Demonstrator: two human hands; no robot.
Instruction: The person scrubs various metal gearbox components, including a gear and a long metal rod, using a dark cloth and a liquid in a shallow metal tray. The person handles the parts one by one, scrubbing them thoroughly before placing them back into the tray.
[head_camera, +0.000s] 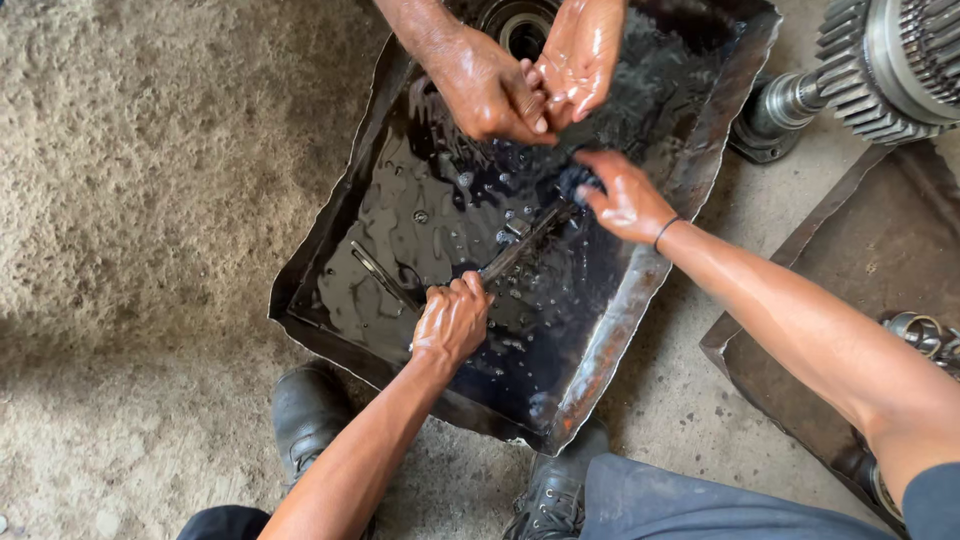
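A bent sheet-metal tray (640, 300) on the floor holds black oily liquid with small metal parts in it. My left hand (452, 320) grips the near end of a long metal tool (520, 245) that slants across the liquid. My right hand (625, 200), with a dark band on the wrist, pinches a dark wet cloth or brush (578, 182) against the tool's far end. Another person's two wet hands (530, 75) reach in from the top and rub together over the tray.
A flat metal strip (380, 275) lies in the liquid at left. A geared shaft (880, 70) lies at top right. A second metal tray (860, 260) with a ring-shaped part (915, 335) sits right. My black boots (305, 410) stand at the tray's near edge.
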